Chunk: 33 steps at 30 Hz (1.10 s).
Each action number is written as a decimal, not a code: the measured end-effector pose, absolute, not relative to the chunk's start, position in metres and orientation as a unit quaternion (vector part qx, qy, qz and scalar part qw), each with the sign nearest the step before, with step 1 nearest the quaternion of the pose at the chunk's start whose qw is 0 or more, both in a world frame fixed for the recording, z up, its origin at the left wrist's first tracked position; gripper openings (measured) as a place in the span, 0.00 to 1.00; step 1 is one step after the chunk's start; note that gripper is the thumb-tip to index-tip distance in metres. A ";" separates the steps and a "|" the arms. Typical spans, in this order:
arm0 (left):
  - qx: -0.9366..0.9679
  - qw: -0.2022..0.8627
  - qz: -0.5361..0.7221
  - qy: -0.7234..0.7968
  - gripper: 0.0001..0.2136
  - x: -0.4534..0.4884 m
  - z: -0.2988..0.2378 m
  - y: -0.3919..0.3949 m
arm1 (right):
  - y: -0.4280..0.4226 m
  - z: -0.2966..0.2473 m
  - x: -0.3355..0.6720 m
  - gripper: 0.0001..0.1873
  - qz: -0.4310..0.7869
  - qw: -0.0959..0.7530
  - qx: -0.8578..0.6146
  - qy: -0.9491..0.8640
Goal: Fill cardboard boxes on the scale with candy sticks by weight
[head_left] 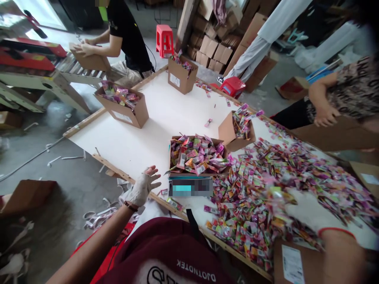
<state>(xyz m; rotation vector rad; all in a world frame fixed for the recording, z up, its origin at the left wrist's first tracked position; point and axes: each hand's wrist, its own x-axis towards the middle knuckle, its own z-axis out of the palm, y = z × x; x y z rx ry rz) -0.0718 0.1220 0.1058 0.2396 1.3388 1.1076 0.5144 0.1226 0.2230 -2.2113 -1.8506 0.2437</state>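
Note:
My left hand wears a fingerless white glove and hovers open at the near edge of the white table, just left of a cardboard box heaped with small colourful packets. My right hand, in a white glove, is smeared by motion above the big pile of packets that covers the right side of the table. Packets blur around its fingers, and whether it holds any is unclear.
Three more cardboard boxes of packets stand on the table: far left, far middle, centre right. A person in black handles a flat box at the back left. A person at the right leans over another carton. Red stools and stacked cartons stand behind.

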 end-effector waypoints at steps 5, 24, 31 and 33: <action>0.101 0.614 0.511 0.593 0.27 -0.063 0.113 0.101 | 0.138 0.219 0.461 0.22 0.109 0.119 -0.683 -0.712; 0.219 0.492 0.550 0.638 0.31 -0.031 0.152 0.098 | 0.189 0.269 0.321 0.22 0.155 0.212 -0.482 -0.836; 0.234 0.486 0.538 0.647 0.31 -0.026 0.165 0.103 | 0.180 0.258 0.346 0.18 0.171 0.210 -0.502 -0.821; 0.243 0.481 0.536 0.650 0.31 -0.024 0.167 0.105 | 0.181 0.254 0.353 0.18 0.169 0.221 -0.503 -0.818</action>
